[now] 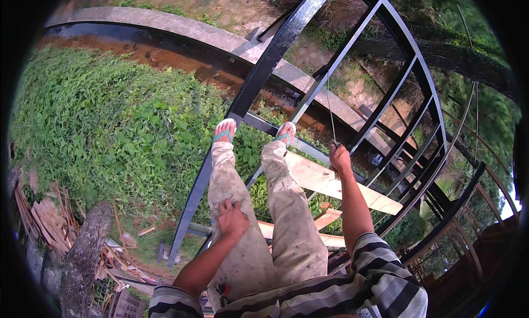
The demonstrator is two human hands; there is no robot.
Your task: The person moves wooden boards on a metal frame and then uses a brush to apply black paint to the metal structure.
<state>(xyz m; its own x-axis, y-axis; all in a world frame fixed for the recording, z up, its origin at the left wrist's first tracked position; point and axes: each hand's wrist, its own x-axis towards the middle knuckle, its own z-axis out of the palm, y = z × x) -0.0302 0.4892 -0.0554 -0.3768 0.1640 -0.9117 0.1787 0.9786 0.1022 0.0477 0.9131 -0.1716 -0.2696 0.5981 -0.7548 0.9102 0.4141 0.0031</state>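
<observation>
My right hand [340, 156] is closed around the lower end of a long, thin, slightly bent rod [331, 109]. The rod points away from me across the dark metal frame [325, 89]; its kind cannot be made out. On my left thigh, near the knee, lies my left hand [232, 218], fingers loosely spread and holding nothing. My legs stretch forward, and both feet, in flip-flops with green straps [223, 135], rest on the frame's beams. Beside my right leg, under my right arm, a pale wooden plank [314, 175] lies across the bars.
Below the frame grow dense green plants [121, 120]. Beyond them runs a channel of brown water [182, 64] along a concrete wall [193, 29]. A tree trunk [85, 257] and scrap wood [52, 219] are at lower left. Curved metal rails [441, 114] rise on the right.
</observation>
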